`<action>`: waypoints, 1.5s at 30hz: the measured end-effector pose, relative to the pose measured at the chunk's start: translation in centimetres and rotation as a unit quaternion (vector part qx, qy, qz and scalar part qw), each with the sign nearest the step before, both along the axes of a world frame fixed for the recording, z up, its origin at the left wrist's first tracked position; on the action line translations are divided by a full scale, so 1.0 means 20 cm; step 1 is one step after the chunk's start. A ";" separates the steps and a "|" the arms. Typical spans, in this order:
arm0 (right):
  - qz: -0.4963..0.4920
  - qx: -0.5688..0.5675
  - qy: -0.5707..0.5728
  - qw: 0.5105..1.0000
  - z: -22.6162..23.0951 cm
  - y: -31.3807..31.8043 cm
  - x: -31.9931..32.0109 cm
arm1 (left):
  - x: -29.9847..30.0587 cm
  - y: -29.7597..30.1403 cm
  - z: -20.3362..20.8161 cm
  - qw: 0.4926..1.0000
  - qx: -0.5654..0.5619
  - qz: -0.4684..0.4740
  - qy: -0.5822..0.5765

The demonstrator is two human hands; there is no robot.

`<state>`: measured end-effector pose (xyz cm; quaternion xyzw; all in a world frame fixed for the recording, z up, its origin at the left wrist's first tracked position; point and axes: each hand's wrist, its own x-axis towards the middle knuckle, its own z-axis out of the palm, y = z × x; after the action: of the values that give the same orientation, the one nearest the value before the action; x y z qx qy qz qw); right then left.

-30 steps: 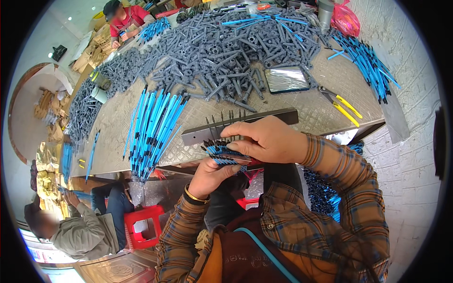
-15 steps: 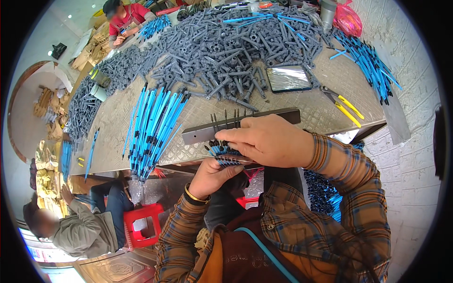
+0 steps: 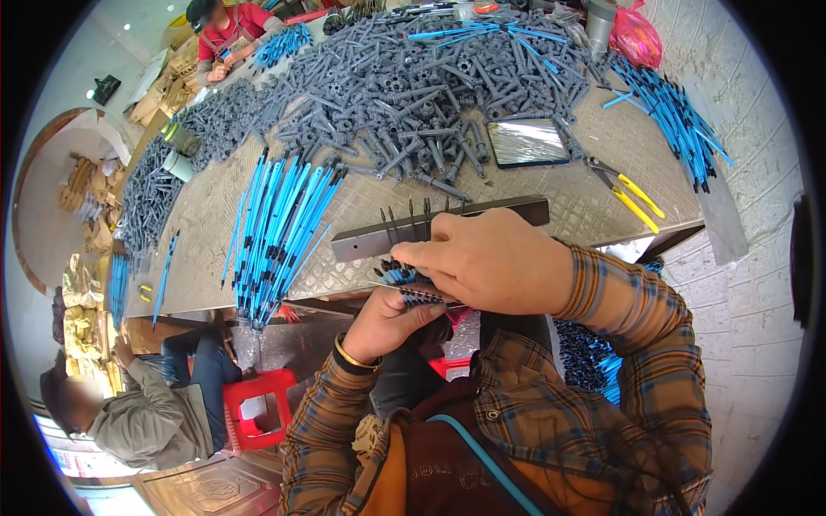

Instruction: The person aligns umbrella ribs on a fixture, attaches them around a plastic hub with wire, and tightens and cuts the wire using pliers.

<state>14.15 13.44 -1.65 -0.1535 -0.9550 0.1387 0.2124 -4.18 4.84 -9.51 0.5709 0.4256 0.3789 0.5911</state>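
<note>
My left hand (image 3: 376, 327) is closed around a bundle of blue rods with black tips (image 3: 401, 273), at the table's near edge. Over the bundle's right side bends my right hand (image 3: 499, 262), its fingers drawn together by the tips. Whatever those fingers pinch is hidden under the hand. Just beyond both hands lies a dark metal bar (image 3: 366, 247), with several thin dark pins (image 3: 411, 221) standing upright along it. My right hand covers part of the bar.
Grey plastic pieces (image 3: 387, 95) are heaped across the table. Blue rods (image 3: 280, 228) lie to the left, more blue rods (image 3: 675, 120) far right. Yellow-handled pliers (image 3: 638, 199) and a tray of shiny needles (image 3: 529, 142) lie right. Two people (image 3: 228, 34) (image 3: 155, 413) sit nearby.
My right hand has turned slightly and its fingers have bunched closer over the bundle. My left hand keeps its grip, almost in the same place.
</note>
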 end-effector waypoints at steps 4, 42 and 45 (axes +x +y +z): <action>-0.011 0.013 -0.031 0.999 0.00 0.00 -0.02 | 0.00 -0.01 0.00 1.000 0.020 0.012 -0.013; 0.013 -0.074 0.036 0.997 -0.07 -0.01 -0.06 | -0.02 -0.04 -0.09 0.998 0.033 0.026 -0.047; 0.020 -0.064 0.008 0.998 -0.03 -0.01 -0.04 | -0.02 -0.04 -0.08 0.998 0.027 0.027 -0.044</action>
<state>13.26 13.32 -2.17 -0.1468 -0.9453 0.2049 0.2070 -4.58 4.04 -11.19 0.5576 0.4038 0.4311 0.5832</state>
